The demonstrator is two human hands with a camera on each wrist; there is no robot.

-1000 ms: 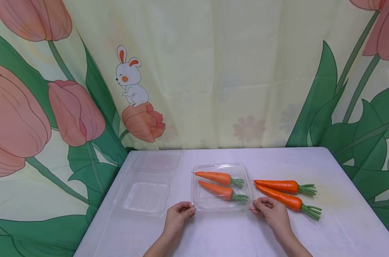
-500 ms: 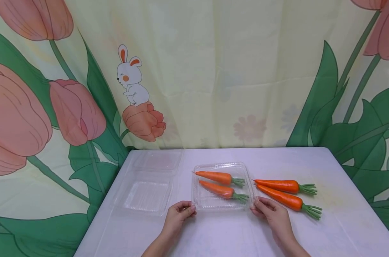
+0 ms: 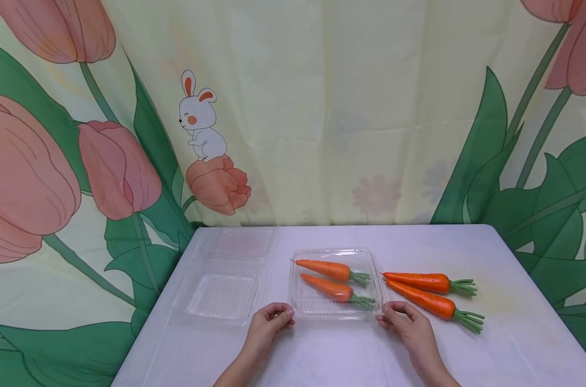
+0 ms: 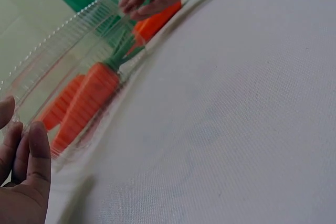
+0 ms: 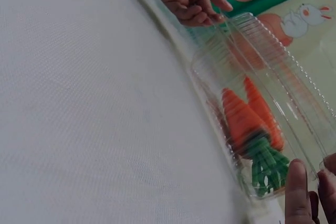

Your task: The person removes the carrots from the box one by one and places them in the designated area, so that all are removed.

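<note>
A clear plastic clamshell box (image 3: pixel 338 309) sits at the middle of the table with its lid over two carrots (image 3: pixel 322 269). My left hand (image 3: pixel 267 329) pinches the box's front left corner between thumb and fingers. At the front right corner, my right hand (image 3: pixel 411 329) pinches the rim in the same way. The left wrist view shows the left fingers (image 4: pixel 37 153) at the lid's ribbed edge. In the right wrist view the carrots' green stems (image 5: pixel 268 161) show through the clear wall, close to the right fingers (image 5: pixel 296 187). Whether the lid's edge is fully pressed down I cannot tell.
Two loose carrots (image 3: pixel 428 301) lie right of the box, close to my right hand. Another clear plastic box (image 3: pixel 222 295) lies unfolded on the left, its lid half (image 3: pixel 239 242) toward the back. A curtain (image 3: pixel 293 107) printed with tulips and a rabbit hangs behind the white table (image 3: pixel 331 360).
</note>
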